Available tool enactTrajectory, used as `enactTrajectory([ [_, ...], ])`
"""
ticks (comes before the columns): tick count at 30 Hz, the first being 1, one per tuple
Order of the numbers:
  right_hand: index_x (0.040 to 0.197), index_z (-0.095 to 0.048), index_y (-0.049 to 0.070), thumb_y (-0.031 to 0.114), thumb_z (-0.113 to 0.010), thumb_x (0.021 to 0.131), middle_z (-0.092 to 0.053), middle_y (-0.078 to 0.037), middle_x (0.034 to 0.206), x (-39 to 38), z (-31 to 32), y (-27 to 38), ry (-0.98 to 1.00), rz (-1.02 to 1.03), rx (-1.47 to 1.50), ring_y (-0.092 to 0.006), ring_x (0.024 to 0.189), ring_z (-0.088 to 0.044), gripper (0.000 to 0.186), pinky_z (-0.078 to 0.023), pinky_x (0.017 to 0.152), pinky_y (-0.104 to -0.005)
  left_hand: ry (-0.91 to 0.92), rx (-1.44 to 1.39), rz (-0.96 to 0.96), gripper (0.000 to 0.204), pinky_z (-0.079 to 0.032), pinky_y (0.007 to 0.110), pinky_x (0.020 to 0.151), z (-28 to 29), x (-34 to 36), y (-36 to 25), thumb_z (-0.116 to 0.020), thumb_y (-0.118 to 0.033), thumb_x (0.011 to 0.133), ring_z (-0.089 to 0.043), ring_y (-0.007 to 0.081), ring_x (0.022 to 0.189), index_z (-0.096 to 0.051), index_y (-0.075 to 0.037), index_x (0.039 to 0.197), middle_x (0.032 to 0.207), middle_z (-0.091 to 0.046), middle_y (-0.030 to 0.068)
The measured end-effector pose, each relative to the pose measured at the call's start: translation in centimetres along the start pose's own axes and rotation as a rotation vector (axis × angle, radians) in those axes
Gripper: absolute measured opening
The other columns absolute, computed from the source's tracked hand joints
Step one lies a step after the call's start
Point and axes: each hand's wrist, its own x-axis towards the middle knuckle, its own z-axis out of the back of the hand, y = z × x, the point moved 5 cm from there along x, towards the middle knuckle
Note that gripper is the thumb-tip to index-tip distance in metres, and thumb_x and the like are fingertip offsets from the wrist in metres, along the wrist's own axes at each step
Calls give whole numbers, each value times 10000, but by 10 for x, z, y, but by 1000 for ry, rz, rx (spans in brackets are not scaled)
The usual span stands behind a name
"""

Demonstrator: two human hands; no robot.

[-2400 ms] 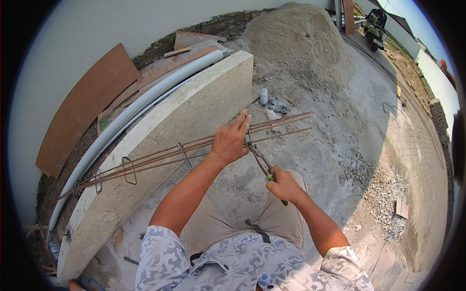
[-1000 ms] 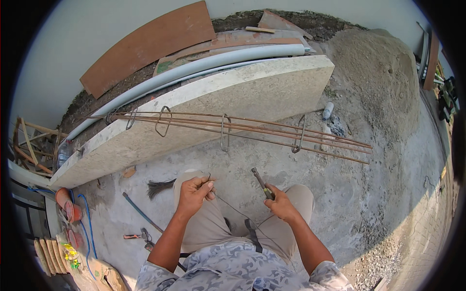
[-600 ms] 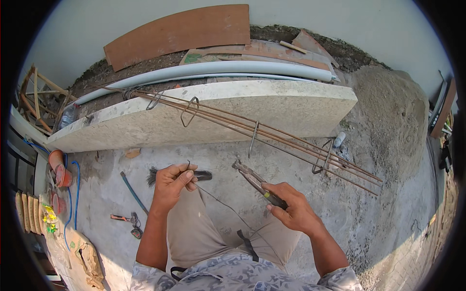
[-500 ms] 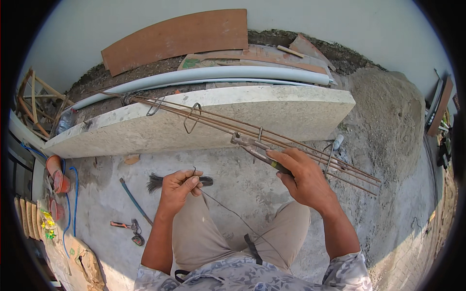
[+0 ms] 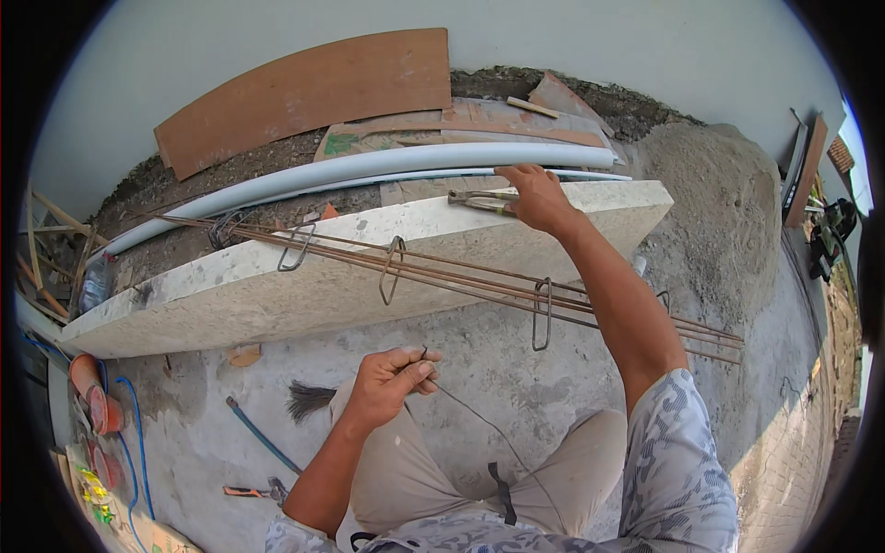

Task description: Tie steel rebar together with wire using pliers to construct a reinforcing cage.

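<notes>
My right hand (image 5: 539,198) reaches forward to the pale top edge of the long concrete slab (image 5: 369,244), closed on steel pincers (image 5: 479,200) that lie at or just above that edge. My left hand (image 5: 392,378) is above my left knee, pinching a thin dark wire (image 5: 489,422) whose short tip sticks up and whose length trails down between my legs. A bundle of rusty rebar (image 5: 461,278) with bent steel stirrups (image 5: 392,272) leans diagonally across the slab, passing under my right forearm. A brush-like bunch of loose wire (image 5: 309,401) lies on the ground beside my left knee.
White pipes (image 5: 406,161) and a brown board (image 5: 304,92) lie behind the slab along the wall. Red buckets (image 5: 106,415), blue hose (image 5: 143,442), an orange-handled tool (image 5: 253,488) and a bar (image 5: 263,433) are left. A sand pile (image 5: 701,212) is right.
My right hand has moved up and forward with the pincers, from over my legs to the slab's top. My left hand has left the rebar and holds wire lower down. The view has turned left.
</notes>
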Motion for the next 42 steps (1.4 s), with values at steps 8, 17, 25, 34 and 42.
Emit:
enactTrajectory([
  [8, 1142, -705, 9, 223, -624, 1025, -699, -244, 898, -200, 60, 184, 16, -401, 690, -415, 834, -695, 258, -537, 732, -492, 138, -148, -201, 219, -610, 291, 733, -31, 45, -24, -643, -44, 1025, -741, 184, 849, -713, 81, 1190, 1009, -764, 156],
  [17, 1100, -722, 13, 134, -648, 1020, -681, -169, 752, -280, 93, 195, -310, -840, 622, -300, 623, -657, 163, -508, 581, -375, 451, -207, -14, 318, -556, 361, 881, -100, 59, -13, -702, -97, 983, -711, 205, 962, -681, 37, 1270, 1033, -752, 119],
  [25, 1043, -750, -14, 141, -731, 942, -704, -122, 764, -274, 73, 152, -449, -1152, 621, -200, 626, -637, 185, -499, 597, -323, 143, 1043, -837, 409, -452, 442, 954, -81, 98, -60, -816, -137, 775, -590, 340, 1099, -710, -7, 1148, 1116, -647, 133],
  [34, 977, -736, -27, 107, -758, 892, -743, -183, 831, -238, 4, 148, -580, -1015, 632, -180, 677, -652, 161, -523, 647, -336, 330, 1071, -806, 250, -488, 444, 881, -84, 115, -52, -798, -94, 790, -598, 339, 1009, -727, -33, 1021, 979, -630, 125],
  [42, 937, -715, -22, 80, -749, 897, -715, -168, 762, -217, -13, 151, -626, -1000, 682, -164, 611, -613, 114, -505, 597, -330, 373, 807, -705, 157, -536, 431, 767, -78, 120, -33, -703, -43, 851, -670, 360, 873, -742, -14, 1001, 956, -694, 152],
])
